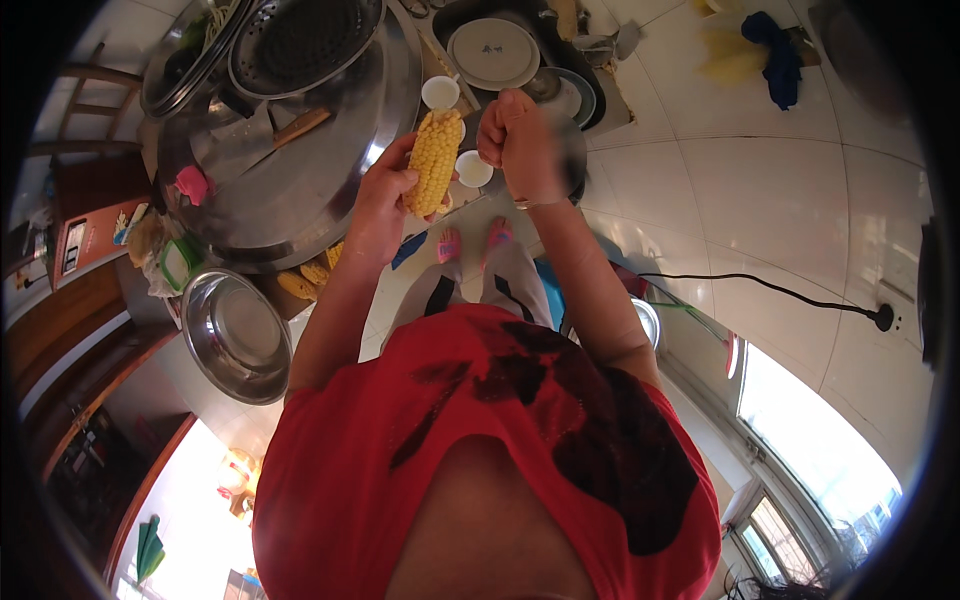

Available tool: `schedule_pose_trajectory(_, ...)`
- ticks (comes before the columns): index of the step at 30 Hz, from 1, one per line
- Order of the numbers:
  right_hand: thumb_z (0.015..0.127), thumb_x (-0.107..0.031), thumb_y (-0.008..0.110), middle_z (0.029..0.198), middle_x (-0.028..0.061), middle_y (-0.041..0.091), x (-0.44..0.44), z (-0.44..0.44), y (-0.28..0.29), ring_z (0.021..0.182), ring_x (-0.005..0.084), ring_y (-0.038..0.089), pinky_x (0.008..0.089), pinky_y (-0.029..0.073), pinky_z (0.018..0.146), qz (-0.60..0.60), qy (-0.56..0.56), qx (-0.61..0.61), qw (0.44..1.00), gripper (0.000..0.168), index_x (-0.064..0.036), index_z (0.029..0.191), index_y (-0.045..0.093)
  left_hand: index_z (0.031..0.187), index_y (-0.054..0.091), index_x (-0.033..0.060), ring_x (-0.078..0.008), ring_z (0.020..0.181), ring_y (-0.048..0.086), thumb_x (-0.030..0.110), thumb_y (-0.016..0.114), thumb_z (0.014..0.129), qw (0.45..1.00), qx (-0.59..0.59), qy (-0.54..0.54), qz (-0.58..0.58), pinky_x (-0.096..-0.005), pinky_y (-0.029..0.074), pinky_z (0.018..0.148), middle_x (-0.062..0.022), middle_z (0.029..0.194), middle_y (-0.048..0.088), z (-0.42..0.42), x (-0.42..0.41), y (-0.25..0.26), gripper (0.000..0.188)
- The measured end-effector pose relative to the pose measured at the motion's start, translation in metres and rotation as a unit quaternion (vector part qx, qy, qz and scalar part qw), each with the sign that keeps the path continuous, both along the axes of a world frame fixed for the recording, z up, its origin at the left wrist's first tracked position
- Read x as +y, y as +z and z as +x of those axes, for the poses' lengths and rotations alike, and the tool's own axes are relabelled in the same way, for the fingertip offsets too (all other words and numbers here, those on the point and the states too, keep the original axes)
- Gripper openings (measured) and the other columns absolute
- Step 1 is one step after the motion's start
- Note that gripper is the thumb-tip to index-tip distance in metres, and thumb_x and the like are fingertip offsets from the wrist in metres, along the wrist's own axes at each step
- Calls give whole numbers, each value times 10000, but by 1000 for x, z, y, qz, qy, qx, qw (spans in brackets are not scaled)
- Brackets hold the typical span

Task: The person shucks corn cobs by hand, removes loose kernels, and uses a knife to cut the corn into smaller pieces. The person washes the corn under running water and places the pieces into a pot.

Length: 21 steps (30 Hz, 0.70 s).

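Observation:
My left hand (386, 196) holds a husked ear of yellow corn (433, 161) upright in its fingers. To the right of the corn is my right hand (514, 142), its fingers curled in; whether anything is inside them cannot be told. White cups (474, 169) show behind and between the hands. A large round metal tray (322, 176) lies to the left, and a cleaver with a wooden handle (301, 127) rests on it. More ears of corn (298, 285) lie below the tray's near edge, partly behind my left forearm.
A dark sink (442, 22) with stacked plates (493, 54) is beyond the hands. A perforated metal pan (306, 45) sits at the tray's far side, a pink cloth (192, 184) at its left. A steel basin (236, 335) stands at lower left. A black cord (765, 283) runs to a wall socket.

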State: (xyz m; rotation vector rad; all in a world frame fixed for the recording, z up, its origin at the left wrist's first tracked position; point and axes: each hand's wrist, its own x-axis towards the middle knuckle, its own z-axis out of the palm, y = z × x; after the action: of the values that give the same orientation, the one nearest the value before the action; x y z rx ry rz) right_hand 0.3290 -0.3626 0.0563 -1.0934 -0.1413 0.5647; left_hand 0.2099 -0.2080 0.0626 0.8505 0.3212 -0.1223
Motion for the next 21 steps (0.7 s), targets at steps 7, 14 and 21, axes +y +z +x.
schedule_pose_trajectory(7, 1002, -444, 474, 635, -6, 441, 2, 24, 19, 500, 83, 411, 242, 331, 455, -79, 162, -9, 984, 453, -71, 745, 464, 1334, 469, 45, -147, 853, 616, 226, 675, 855, 977, -11, 8, 213, -246, 473, 621, -99, 1092, 630, 17, 4, 13, 552)
schedule_pose_trajectory(14, 1023, -295, 471, 663, -12, 466, 10, 41, 30, 552, 63, 446, 220, 336, 472, -60, 185, -90, 977, 312, -65, 812, 460, 1269, 531, 57, -109, 972, 574, 193, 743, 839, 956, -38, 46, 289, -265, 483, 844, -36, 1096, 601, 36, 1, 22, 498)
schedule_pose_trajectory(21, 1042, -283, 404, 703, 22, 487, 1, 65, 24, 548, 96, 435, 233, 330, 496, 4, 130, 12, 991, 276, -73, 869, 455, 1279, 482, 6, -189, 953, 625, 354, 593, 949, 993, -84, 70, 53, -356, 528, 839, -106, 1065, 626, 66, -7, 19, 492)
